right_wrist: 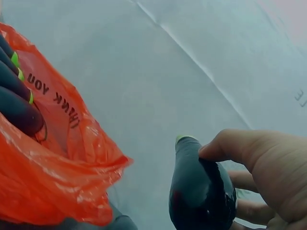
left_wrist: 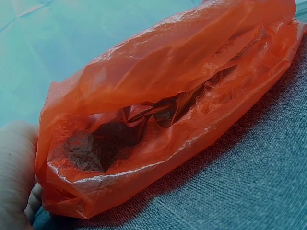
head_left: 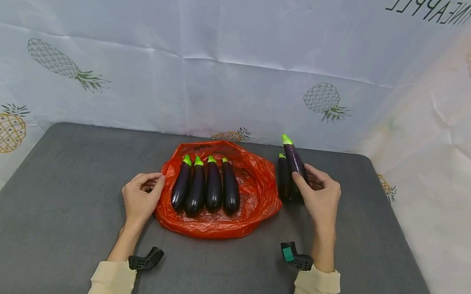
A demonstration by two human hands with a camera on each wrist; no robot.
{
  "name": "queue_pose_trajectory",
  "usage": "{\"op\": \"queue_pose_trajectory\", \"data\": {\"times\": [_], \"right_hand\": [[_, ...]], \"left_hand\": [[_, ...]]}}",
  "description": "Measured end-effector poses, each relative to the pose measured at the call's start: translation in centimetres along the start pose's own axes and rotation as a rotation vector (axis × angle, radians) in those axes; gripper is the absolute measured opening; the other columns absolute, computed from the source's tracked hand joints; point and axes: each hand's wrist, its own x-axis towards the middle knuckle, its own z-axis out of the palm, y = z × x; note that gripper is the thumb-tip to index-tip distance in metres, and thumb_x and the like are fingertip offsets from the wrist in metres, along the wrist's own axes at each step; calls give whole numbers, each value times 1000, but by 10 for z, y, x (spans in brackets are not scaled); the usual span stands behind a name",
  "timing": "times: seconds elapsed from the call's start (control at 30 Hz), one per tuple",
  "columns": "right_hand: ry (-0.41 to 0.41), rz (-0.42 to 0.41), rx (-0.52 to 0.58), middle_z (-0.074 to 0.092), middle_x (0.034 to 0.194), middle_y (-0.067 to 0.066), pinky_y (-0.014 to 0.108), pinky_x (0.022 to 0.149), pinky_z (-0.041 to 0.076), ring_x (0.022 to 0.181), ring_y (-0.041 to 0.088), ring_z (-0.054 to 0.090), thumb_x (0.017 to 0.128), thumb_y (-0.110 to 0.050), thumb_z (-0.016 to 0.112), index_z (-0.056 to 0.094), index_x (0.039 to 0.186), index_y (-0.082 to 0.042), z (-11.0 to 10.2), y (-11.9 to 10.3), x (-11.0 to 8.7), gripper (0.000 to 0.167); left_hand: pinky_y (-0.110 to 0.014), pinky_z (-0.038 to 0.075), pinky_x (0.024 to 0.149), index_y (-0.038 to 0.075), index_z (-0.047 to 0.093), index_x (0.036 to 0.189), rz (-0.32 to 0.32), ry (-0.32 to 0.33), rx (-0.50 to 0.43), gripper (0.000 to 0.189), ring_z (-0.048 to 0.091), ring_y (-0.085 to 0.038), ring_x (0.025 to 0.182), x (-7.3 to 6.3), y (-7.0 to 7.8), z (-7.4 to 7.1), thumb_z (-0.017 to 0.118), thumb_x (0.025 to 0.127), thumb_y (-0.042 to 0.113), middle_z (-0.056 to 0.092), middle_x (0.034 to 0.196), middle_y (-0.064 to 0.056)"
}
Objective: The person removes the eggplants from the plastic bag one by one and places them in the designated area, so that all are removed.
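A red plastic bag [head_left: 254,206] lies spread with its mouth facing up, and several dark eggplants [head_left: 212,187] with green stem ends rest side by side in it. My left hand [head_left: 142,196] pinches the bag's left edge; the left wrist view shows the thumb against the red film [left_wrist: 158,187]. Over the table right of the bag, my right hand [head_left: 321,191] holds an eggplant [head_left: 293,157] between thumb and fingers, stem end pointing away. Partly behind that one, another eggplant [head_left: 282,177] lies beside the bag's right rim. Dark print [right_wrist: 53,98] marks the bag's inside.
The dark grey table [head_left: 69,203] extends around the bag. Behind it hangs a pale curtain [head_left: 244,30] with pineapple prints, which continues along the right side. Each wrist carries a small black camera mount [head_left: 146,259].
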Motion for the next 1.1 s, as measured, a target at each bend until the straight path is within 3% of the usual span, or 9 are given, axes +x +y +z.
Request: {"op": "queue_pose_trajectory", "data": {"times": [0.23, 0.53, 1.1], "right_hand": [[50, 15, -24, 64, 123, 17, 5, 80, 45, 101, 22, 64, 90, -19, 79, 74, 125, -5, -7, 5, 1, 38], [150, 23, -9, 66, 116, 17, 6, 78, 46, 88, -3, 57, 90, -17, 78, 73, 125, -3, -13, 15, 5, 38], [305, 35, -21, 68, 116, 15, 4, 79, 46, 90, -1, 59, 90, -18, 76, 74, 124, -2, -19, 42, 11, 37]], "left_hand": [[-4, 46, 64, -17, 75, 89, 7, -1, 6, 7, 58, 2, 65, 0, 2, 0, 74, 85, -11, 68, 79, -31], [-4, 47, 64, -17, 75, 89, 18, 4, 10, 7, 58, 2, 65, 1, 1, 0, 74, 85, -11, 68, 79, -31], [-4, 46, 63, -16, 75, 88, 22, 4, 15, 7, 58, 1, 65, 0, 2, 0, 74, 85, -11, 68, 78, -31]]}}
